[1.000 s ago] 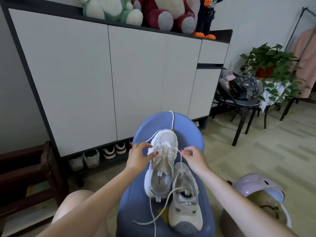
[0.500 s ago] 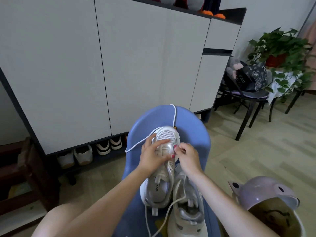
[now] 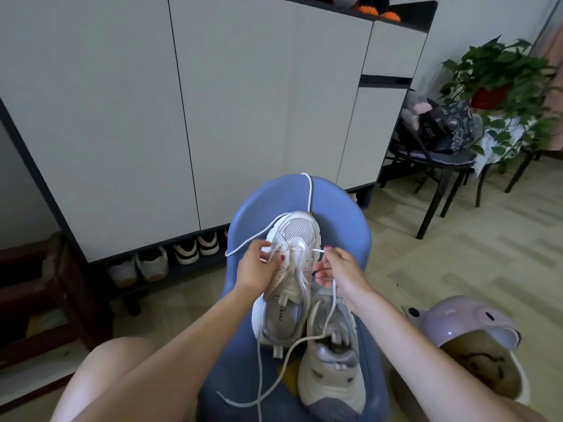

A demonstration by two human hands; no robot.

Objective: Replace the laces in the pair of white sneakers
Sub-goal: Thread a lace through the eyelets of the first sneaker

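both white sneakers sit on the blue stool [image 3: 350,239] in front of her, the left sneaker [image 3: 289,278] lying partly over the right sneaker [image 3: 332,360]. her left hand [image 3: 256,269] pinches the lace [image 3: 253,240] at the eyelets near the toe, and her right hand [image 3: 341,275] is curled round the other run of it. the lace looks thin, soft and floppy, so i'd pinch it close to the tip; the shoe seems light and best steadied by its upper.
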